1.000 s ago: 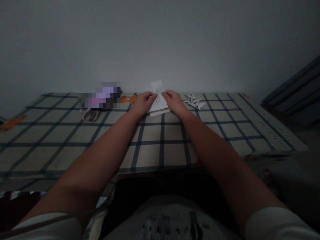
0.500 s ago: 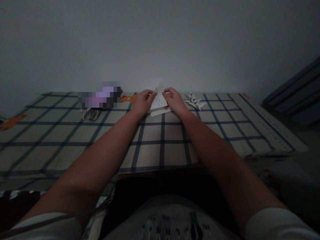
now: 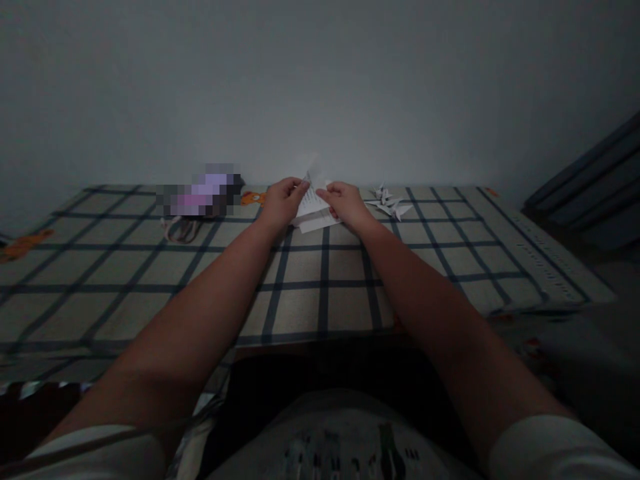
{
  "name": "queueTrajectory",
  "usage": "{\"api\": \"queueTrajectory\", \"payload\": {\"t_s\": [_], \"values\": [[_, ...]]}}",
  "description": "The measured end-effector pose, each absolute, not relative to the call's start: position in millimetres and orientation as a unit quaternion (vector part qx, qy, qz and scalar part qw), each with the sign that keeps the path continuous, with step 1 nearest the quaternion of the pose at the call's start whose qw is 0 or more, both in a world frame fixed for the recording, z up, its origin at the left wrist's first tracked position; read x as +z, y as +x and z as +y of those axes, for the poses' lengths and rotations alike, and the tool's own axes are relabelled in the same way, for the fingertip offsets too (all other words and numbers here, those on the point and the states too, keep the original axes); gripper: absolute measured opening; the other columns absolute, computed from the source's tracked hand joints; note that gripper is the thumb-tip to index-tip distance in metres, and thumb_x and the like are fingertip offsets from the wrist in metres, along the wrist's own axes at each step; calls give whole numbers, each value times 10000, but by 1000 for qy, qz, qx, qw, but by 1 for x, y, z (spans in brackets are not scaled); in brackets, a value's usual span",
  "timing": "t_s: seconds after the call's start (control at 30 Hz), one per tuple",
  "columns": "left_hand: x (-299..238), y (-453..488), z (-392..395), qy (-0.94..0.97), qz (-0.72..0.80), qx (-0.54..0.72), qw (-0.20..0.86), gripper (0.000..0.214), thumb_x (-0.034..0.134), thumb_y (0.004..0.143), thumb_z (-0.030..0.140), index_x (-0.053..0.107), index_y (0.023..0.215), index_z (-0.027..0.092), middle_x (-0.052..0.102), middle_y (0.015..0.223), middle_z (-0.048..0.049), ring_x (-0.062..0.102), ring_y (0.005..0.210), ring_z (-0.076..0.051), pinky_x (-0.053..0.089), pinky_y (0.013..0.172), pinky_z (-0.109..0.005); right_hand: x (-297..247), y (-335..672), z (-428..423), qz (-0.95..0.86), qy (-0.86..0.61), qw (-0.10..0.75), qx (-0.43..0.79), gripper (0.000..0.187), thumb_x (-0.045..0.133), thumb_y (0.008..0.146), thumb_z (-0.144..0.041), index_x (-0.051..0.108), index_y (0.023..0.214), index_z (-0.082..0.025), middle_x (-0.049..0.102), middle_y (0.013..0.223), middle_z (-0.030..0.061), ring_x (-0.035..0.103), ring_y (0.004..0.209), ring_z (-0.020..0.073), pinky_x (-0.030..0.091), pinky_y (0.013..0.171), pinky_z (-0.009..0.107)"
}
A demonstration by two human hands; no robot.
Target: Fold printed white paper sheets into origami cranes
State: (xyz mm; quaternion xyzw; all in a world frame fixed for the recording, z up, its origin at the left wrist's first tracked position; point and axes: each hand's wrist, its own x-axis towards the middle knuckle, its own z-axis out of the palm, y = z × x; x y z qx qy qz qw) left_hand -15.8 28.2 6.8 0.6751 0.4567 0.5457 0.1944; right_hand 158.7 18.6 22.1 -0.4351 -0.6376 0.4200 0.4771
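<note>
A sheet of white printed paper [image 3: 313,205] is held up between my two hands over the far side of the table, lines of text facing me. My left hand [image 3: 284,200] pinches its left edge between thumb and fingers. On the other side my right hand [image 3: 346,201] grips the right edge, thumb on top and fingers behind. Beneath it another white paper layer [image 3: 320,223] shows at the bottom; whether it is a separate sheet or a fold I cannot tell. Just right of my right hand lie folded paper pieces [image 3: 389,202] with pointed tips.
A blue-and-cream checked cloth covers the table [image 3: 345,300], which meets a plain wall [image 3: 320,80]. At the back left lies a blurred purple item [image 3: 210,193] with a looped strap [image 3: 180,229]. Dark slanted fabric [image 3: 595,187] stands at the right.
The upper sheet has shifted slightly left and tilted. My left hand moved a little left, and my right thumb slid inward on the paper.
</note>
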Motion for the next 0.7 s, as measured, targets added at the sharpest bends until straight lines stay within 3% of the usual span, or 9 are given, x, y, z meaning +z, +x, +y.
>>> {"api": "queueTrajectory", "payload": {"t_s": [0.23,0.47,0.7], "values": [[4,-16,31,662,439,566,223,255,637,860,430,666,783,189,581,656,1,490,605,-133,342,565,-255,21,163,20,-637,-421,456,457,220,623,965,-260,607,765,-168,557,542,-51,530,437,69,442,439,180],[5,-16,30,657,439,568,231,249,653,845,428,673,782,188,588,659,-2,489,596,-132,331,555,-254,20,161,23,-621,-432,481,444,216,686,909,-217,615,713,-160,529,513,-55,473,415,58,372,393,176],[7,-19,30,666,440,547,253,280,654,830,457,669,794,180,585,674,3,482,601,-123,358,574,-248,18,163,27,-618,-411,486,461,160,689,890,-247,651,767,-153,558,566,-49,489,473,75,389,465,207]]}}
